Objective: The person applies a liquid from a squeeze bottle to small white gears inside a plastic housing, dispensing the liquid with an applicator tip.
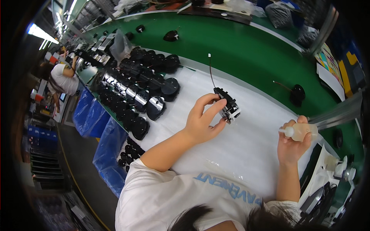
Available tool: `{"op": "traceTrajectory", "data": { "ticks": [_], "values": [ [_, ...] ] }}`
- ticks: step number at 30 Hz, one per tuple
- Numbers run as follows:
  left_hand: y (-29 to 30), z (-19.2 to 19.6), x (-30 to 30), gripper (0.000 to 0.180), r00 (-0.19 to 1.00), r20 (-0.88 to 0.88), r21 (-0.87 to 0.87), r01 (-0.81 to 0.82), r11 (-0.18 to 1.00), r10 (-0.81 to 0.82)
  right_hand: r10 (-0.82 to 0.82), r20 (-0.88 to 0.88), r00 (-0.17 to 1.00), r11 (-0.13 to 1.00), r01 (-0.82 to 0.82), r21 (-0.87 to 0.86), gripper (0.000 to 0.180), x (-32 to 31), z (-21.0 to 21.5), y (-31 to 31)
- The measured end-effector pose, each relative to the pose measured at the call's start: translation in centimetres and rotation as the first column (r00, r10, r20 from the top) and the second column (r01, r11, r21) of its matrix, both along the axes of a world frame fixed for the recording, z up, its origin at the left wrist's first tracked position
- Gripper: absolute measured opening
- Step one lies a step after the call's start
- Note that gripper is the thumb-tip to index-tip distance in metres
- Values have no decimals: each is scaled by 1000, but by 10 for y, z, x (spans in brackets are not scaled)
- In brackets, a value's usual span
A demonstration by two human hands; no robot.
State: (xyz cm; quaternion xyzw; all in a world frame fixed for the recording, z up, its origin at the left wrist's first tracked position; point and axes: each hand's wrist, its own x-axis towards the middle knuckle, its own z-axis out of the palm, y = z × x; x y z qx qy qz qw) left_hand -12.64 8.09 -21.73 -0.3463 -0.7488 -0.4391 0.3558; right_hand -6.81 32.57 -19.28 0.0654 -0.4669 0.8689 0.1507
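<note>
A small black assembly with white plastic parts (229, 104) is pinched between the thumb and fingers of my left hand (206, 117), raised over the white sheet (246, 134). From it a thin dark wire (211, 73) sticks up, ending in a white connector (209, 55). Off to the right, the fingers of my right hand (291, 144) wrap round a translucent squeeze bottle (304, 132) of pale yellowish liquid. Its white nozzle points left, toward the assembly but well apart from it.
Rows of round black parts (138, 82) cover the left of the bench. One black part with a wire (297, 94) lies on the green belt (231, 42). Blue plastic sheeting (110, 154) hangs at the left edge. Bottles and tools (341, 169) stand at right. Another person (63, 79) works far left.
</note>
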Motion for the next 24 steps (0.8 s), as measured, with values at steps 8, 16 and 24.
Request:
{"op": "traceTrajectory", "data": {
  "ticks": [8, 16, 24],
  "values": [
    [10, -6, 11, 43, 933, -100, -151, 330, 932, -347, 63, -588, 806, 787, 322, 526, 53, 22, 28, -14],
    [22, -3, 25, 43, 834, -445, -308, 199, 930, -325, -4, -663, 749, 630, 517, 579, 38, 40, 39, -33],
    [19, -2, 29, 45, 852, -423, -315, 181, 932, -308, 11, -650, 760, 616, 507, 603, 37, 41, 36, -34]
  ]
}}
